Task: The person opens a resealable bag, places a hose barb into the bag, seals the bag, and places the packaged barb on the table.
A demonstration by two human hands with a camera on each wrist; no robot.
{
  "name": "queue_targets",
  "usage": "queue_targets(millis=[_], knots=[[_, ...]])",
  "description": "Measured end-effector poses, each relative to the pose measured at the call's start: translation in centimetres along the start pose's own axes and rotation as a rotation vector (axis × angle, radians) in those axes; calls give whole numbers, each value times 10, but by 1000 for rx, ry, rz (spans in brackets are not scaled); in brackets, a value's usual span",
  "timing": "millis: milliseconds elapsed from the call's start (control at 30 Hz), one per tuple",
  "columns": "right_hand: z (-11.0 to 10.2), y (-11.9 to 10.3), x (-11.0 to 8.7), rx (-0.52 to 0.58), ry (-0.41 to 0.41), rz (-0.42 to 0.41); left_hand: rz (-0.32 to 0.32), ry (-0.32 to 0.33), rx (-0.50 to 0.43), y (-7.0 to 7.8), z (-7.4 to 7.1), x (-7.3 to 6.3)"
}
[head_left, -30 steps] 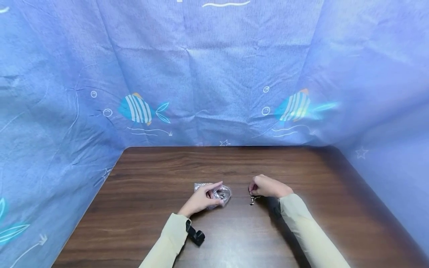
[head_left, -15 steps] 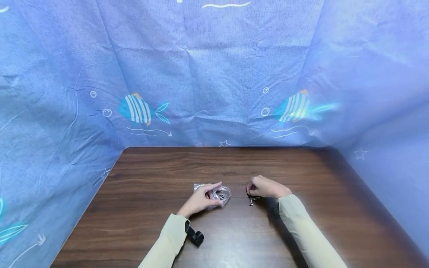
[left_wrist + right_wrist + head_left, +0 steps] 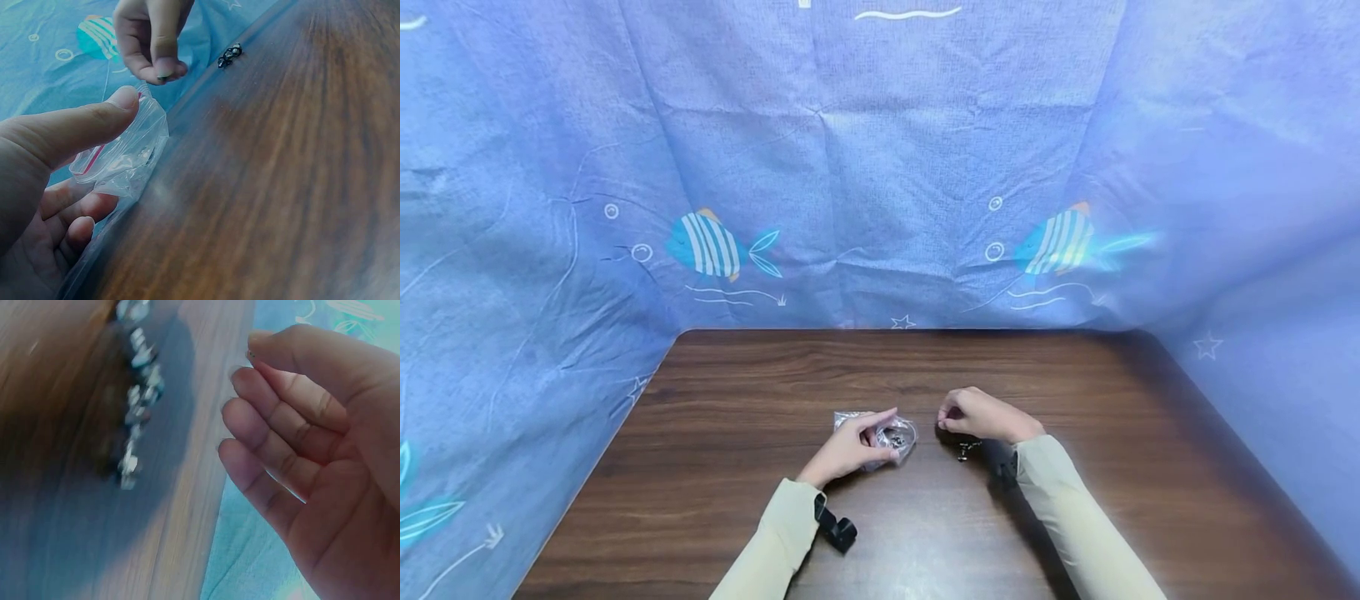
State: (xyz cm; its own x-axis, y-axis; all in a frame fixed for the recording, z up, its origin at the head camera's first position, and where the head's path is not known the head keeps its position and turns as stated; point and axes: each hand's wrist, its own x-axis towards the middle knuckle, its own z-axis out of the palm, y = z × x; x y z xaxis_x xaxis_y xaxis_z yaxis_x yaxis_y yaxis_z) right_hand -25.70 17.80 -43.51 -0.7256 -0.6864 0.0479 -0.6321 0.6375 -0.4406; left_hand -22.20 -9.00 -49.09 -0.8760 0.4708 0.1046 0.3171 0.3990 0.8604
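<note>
My left hand (image 3: 850, 448) holds a small clear zip bag (image 3: 134, 159) with a red strip along its mouth, thumb on one side and fingers on the other. The mouth is spread, and small shiny metal pieces (image 3: 897, 439) show inside the bag. To its right, my right hand (image 3: 981, 414) hovers over the table, thumb and index fingertip pinched together. Between those tips is a tiny dark speck of a piece (image 3: 251, 355), mostly hidden; its kind I cannot tell. A short row of small shiny metal pieces (image 3: 142, 394) lies on the wood below the right hand.
A brown wood-grain table (image 3: 760, 375) spreads under both hands. Blue cloth (image 3: 880, 167) with printed fish hangs behind it and at both sides. A black strap with a camera (image 3: 837, 527) sits at the left wrist.
My right hand has lifted off the row of metal pieces and moved left toward the bag, its fingertips still pinched. The left hand and the bag have stayed in place.
</note>
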Motion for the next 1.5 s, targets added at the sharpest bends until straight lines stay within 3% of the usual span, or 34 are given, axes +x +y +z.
queue_targets(millis=[533, 933, 1267, 1500], knots=[[2, -26, 19, 36, 16, -15, 3, -6, -1, 0, -2, 2], [9, -38, 32, 19, 30, -79, -3, -5, -4, 0, -2, 2], [7, -38, 28, 24, 19, -80, -4, -12, -8, 0, -2, 2], [3, -31, 20, 33, -39, -41, -19, -14, 5, 1, -1, 0]])
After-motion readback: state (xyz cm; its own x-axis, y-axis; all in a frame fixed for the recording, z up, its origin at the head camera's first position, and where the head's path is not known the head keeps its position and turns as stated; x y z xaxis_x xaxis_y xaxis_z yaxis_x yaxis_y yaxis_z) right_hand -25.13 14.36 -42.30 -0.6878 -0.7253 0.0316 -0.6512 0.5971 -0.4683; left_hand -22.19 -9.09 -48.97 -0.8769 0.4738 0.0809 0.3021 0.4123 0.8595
